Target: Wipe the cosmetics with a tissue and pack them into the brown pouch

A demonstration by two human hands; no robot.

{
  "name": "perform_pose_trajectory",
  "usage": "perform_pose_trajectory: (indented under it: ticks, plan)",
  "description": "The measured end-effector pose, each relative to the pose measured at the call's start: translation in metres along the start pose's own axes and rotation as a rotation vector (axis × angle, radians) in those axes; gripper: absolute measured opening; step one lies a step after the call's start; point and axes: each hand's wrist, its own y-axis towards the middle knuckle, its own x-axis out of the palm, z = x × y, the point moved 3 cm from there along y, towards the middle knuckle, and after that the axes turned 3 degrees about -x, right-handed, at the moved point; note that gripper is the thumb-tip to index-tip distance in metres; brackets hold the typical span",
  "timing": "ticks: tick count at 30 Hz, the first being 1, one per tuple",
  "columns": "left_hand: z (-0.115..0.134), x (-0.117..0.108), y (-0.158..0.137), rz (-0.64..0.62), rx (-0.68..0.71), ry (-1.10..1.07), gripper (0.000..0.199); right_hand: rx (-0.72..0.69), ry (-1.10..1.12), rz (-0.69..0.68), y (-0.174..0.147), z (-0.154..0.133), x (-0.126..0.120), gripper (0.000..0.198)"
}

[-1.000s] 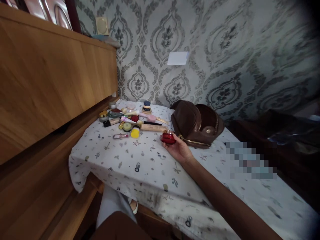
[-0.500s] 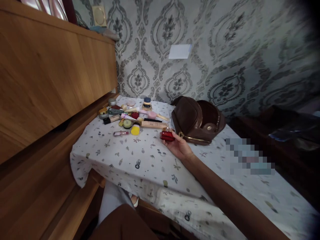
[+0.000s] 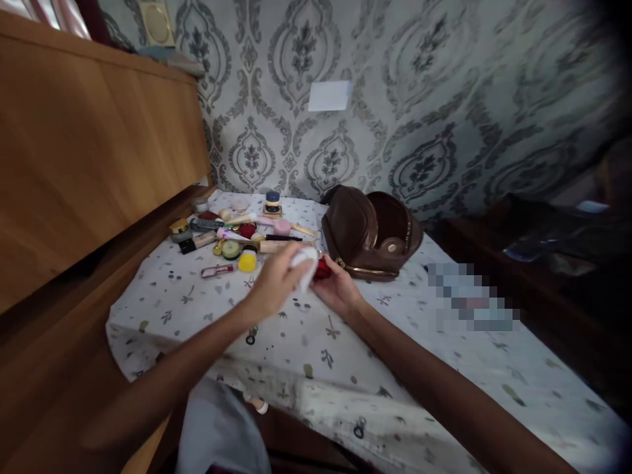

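The tabletop is covered by a white patterned cloth. The near edge drapes down toward the person's lap, and the far edge runs along a papered wall. On the left a tall wooden cabinet borders the surface, limiting sideways room there. A broad strip of cloth lies between the hands and the near edge, and more cloth stretches away to the right, partly masked by a pixelated patch.

The right hand curls around a red jar, gripping it from the right side over the middle of the surface. The left hand is narrowed on a blurred white wad, held just left of the jar; whether wad and jar touch cannot be told.

Just beyond the right hand sits a brown bag, its mouth gaping. Far left of the hands, cosmetics crowd together: a yellow pot, a lip gloss tube at the near side, a greenish jar and a beige tube. A navy-lidded jar stands near the wall.
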Motion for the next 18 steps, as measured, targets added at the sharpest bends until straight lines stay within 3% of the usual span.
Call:
perform_pose_trajectory:
  ticks: [2, 4, 6, 11, 15, 18]
  plan:
    - [-0.015, -0.023, 0.022, 0.101, 0.038, 0.168, 0.013, 0.019, 0.022, 0.036, 0.001, 0.002, 0.0, 0.019]
    - [-0.027, -0.03, 0.037, 0.149, 0.094, 0.341, 0.017, 0.021, 0.009, 0.055, 0.0, 0.004, 0.002, 0.02]
    - [-0.037, -0.021, 0.042, 0.128, 0.166, 0.458, 0.014, -0.013, -0.022, 0.043, -0.003, 0.004, 0.006, 0.023]
    - [-0.054, 0.01, 0.027, -0.08, 0.376, 0.613, 0.013, -0.115, -0.031, 0.045, -0.009, -0.003, 0.007, 0.022]
    - [-0.064, 0.007, 0.021, -0.262, 0.374, 0.591, 0.015, -0.052, 0.088, 0.088, -0.007, -0.012, -0.001, 0.024]
    - [-0.066, -0.004, 0.031, -0.141, 0.276, 0.422, 0.014, 0.03, 0.185, 0.062, -0.007, -0.015, -0.002, 0.026]
